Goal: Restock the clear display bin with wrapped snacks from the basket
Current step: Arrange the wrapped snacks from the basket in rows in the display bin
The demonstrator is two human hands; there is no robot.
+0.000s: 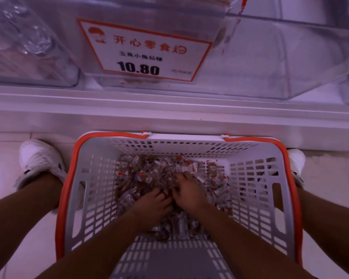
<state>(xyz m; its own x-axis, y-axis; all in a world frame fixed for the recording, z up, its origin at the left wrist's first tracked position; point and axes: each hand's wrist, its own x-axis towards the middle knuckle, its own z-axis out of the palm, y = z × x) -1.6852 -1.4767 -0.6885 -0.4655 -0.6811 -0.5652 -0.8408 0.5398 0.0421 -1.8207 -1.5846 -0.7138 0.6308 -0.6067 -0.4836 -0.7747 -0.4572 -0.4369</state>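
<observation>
Both hands are digging into the snacks (149, 174) heaped inside the basket (278, 208): left hand (154, 200) and right hand (186, 191) are curling around a bunch, gathering a scoop for the bin (260, 63) beyond the basket.

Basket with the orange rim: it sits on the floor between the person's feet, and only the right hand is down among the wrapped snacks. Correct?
Not quite. The head view shows both the left hand and right hand among the wrapped snacks in the basket.
</observation>
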